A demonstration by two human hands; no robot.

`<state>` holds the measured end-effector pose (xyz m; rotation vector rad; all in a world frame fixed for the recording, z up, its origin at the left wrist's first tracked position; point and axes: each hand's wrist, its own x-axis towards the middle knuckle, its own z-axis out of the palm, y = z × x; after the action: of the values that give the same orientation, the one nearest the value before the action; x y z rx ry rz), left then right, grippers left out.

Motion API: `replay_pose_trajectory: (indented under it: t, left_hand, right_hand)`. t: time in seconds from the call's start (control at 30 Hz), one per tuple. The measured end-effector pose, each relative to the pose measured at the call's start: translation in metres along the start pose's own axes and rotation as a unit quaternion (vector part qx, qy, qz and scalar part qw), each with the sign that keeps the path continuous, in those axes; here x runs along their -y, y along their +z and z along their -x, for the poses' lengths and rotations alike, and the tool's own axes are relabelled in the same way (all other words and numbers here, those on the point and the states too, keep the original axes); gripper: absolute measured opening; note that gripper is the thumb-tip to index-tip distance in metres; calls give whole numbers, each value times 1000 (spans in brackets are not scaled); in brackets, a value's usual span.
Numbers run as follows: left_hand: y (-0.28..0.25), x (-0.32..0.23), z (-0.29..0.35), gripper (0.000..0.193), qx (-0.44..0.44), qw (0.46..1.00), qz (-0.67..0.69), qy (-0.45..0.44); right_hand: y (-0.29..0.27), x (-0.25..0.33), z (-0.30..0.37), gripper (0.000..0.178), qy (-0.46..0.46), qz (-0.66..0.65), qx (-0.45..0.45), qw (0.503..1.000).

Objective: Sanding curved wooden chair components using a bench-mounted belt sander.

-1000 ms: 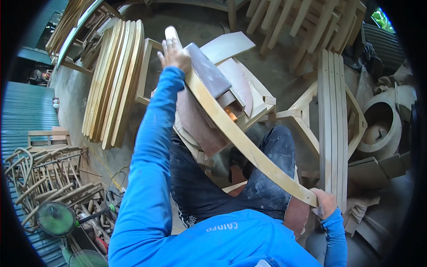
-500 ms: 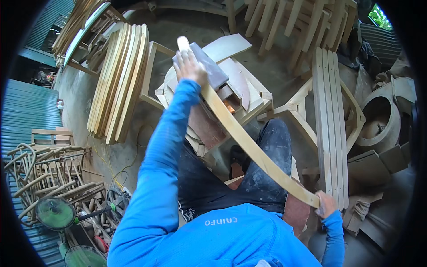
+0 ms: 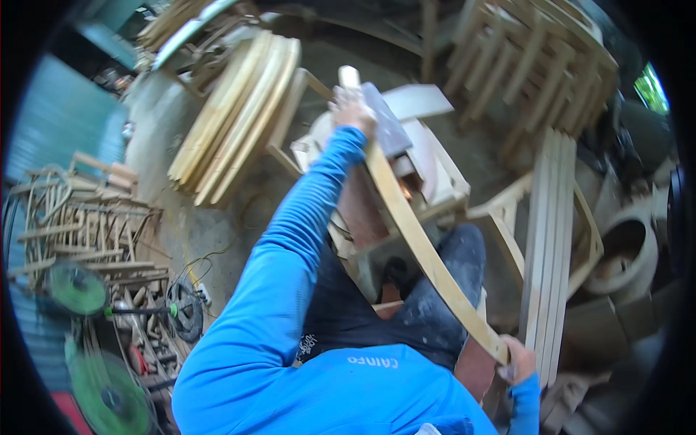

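Note:
A long, gently curved wooden slat [image 3: 428,255] runs slantwise across my lap, from far left to near right. My left hand [image 3: 354,114] is closed over it near its far end, and the tip pokes out beyond the fingers. Next to that hand, the slat lies along a flat grey block [image 3: 387,122] on a low wooden work stand [image 3: 442,206]. My right hand [image 3: 519,360] grips the slat's near end, close to my right thigh. A small orange part [image 3: 405,191], blurred, shows beneath the block.
Stacked curved slats [image 3: 239,119] stand at the far left. Straight slats [image 3: 549,250] lean on a wooden frame [image 3: 507,217] at right. A round drum-like housing [image 3: 623,254] is farther right. Green fans [image 3: 76,288] and piled chair parts [image 3: 80,225] fill the left side.
The whole view has swung, so the surroundings sit differently and look blurred. Both hands keep hold of the slat, which stays along the grey block.

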<state>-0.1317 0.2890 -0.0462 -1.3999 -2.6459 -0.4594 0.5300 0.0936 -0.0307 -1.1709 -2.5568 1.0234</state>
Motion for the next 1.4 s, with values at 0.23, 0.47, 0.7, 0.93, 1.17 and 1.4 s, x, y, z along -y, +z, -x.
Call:
replay_pose_trajectory:
  t: [0.23,0.47,0.7,0.93,1.17,1.4]
  left_hand:
    - [-22,-91,178,82,48,997,65,14]
    - [-11,-69,110,75,-5,997,77,20]
    - [-8,-17,24,73,14,995,97,-16]
    - [-15,-89,161,78,-6,997,80,5]
    - [-21,-76,164,82,-1,999,41,25]
    - [5,-35,45,73,-24,997,66,25]
  right_hand:
    - [-12,-39,93,46,172,56,140,974]
    - [-19,-29,49,56,134,78,163,974]
    - [-16,21,-29,75,12,65,73,995]
    - [0,-18,49,69,66,18,100,993]
    - [3,10,13,75,10,84,65,994]
    - [-8,68,-75,72,-68,90,60,992]
